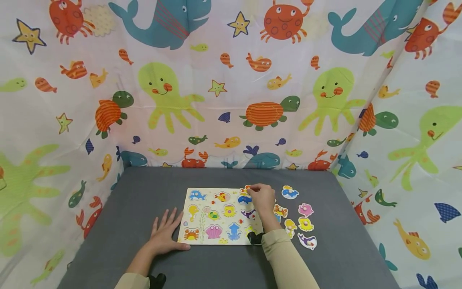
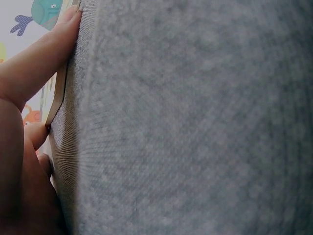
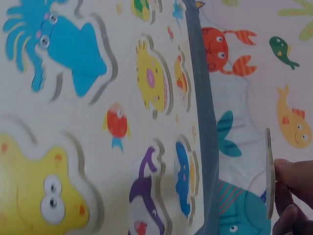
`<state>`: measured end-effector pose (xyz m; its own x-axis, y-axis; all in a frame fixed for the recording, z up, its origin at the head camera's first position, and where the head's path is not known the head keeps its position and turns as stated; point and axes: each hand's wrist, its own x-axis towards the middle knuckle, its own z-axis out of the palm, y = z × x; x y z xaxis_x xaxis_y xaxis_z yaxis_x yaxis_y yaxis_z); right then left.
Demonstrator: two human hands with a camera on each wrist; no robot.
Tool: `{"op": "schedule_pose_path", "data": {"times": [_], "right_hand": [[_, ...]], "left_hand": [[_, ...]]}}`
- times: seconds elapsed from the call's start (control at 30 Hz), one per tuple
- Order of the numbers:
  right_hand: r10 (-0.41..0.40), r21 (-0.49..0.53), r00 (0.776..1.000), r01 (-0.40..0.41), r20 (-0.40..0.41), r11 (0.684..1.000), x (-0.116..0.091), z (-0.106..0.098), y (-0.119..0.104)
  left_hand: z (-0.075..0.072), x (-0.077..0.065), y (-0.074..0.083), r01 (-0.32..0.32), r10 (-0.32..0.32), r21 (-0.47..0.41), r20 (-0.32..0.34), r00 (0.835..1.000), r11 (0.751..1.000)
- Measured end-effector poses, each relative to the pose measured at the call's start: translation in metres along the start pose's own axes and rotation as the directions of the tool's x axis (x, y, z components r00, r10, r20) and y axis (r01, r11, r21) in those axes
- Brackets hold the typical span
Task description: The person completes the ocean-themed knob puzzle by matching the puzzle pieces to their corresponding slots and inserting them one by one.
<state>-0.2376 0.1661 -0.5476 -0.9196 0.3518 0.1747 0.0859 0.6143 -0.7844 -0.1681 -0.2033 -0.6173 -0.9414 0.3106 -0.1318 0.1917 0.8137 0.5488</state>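
Note:
A pale wooden puzzle board [image 1: 223, 216] with cut-out sea-animal recesses lies on the grey table. My left hand [image 1: 167, 233] rests spread at its left side, thumb [image 2: 61, 36] along the near edge and fingers at the left edge. Over the board's far right corner, my right hand [image 1: 262, 197] pinches a thin puzzle piece with orange-red and yellow showing, likely a fish [image 1: 245, 190]. The right wrist view shows that piece [image 3: 270, 176] edge-on between thumb and fingers, raised off the board. Below it in the head view is the blue whale recess [image 1: 245, 200].
Right of the board lie several loose pieces: a blue whale [image 1: 290, 192], a crab [image 1: 280, 210], a pink shell [image 1: 305, 210], a yellow octopus [image 1: 305, 224], a seahorse [image 1: 290, 228] and a purple dolphin-like piece [image 1: 307, 241]. A sea-animal printed curtain [image 1: 223, 112] surrounds the table.

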Motion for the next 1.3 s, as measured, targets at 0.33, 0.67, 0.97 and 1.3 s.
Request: {"op": "schedule_pose_path", "data": {"times": [0.33, 0.67, 0.97, 1.3], "right_hand": [[0.003, -0.009, 1.000, -0.003, 0.025, 1.000, -0.004, 0.023, -0.021], [0.011, -0.013, 0.998, -0.010, 0.062, 1.000, -0.012, 0.048, -0.033], [0.055, -0.033, 0.996, -0.053, 0.071, 0.998, -0.011, 0.066, -0.037], [0.067, -0.086, 0.994, -0.059, 0.090, 0.995, -0.015, 0.082, -0.039]], "left_hand": [[-0.001, -0.002, 0.000, 0.012, -0.012, 0.012, -0.001, 1.000, 1.000], [-0.003, -0.006, 0.003, 0.002, -0.002, -0.023, -0.015, 1.000, 1.000], [0.001, -0.002, -0.001, -0.011, 0.009, -0.042, -0.030, 1.000, 0.999], [0.000, 0.000, -0.001, 0.017, -0.017, 0.005, -0.008, 1.000, 1.000]]}}
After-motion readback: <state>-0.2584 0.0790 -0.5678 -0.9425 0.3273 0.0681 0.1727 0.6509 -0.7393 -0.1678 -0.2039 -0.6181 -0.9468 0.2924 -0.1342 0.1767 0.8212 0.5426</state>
